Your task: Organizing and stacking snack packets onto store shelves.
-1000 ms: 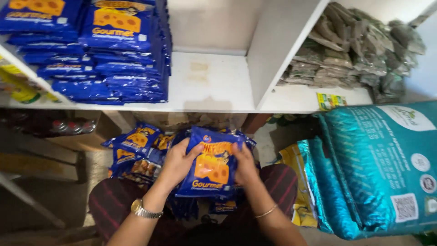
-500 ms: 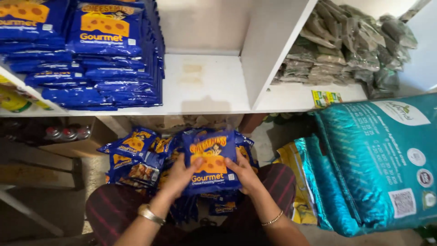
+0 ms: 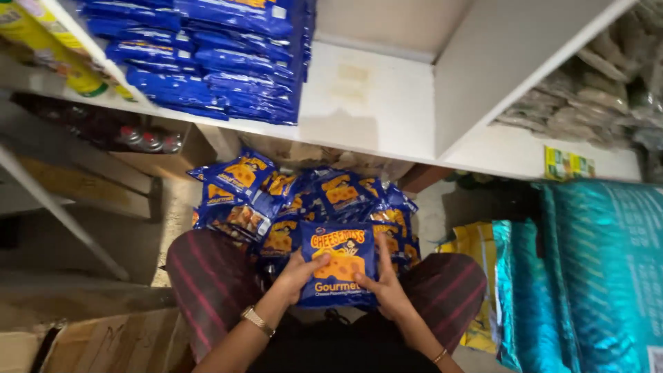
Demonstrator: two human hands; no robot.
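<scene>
A blue snack packet (image 3: 340,266) with an orange cheese picture is gripped from both sides, low over my lap. My left hand (image 3: 298,275) holds its left edge; a gold watch sits on that wrist. My right hand (image 3: 387,287) holds its right edge, with a thin bracelet further down that arm. Just beyond the packet lies a loose pile of the same blue packets (image 3: 276,200) on the floor in front of my knees. More of these packets are stacked on the white shelf (image 3: 373,103) at the upper left, as a tall blue stack (image 3: 221,69).
A white upright divider (image 3: 511,62) splits the shelf; grey-green bags (image 3: 594,97) fill the right bay. Large teal sacks (image 3: 601,276) and a yellow sack (image 3: 476,255) stand at the right. Bottles (image 3: 148,138) in a cardboard box and a wooden frame (image 3: 62,214) lie at the left.
Both hands have brought the blue packet down from in front of the pile toward my lap. The camera has tilted lower, so the shelf stands higher in view.
</scene>
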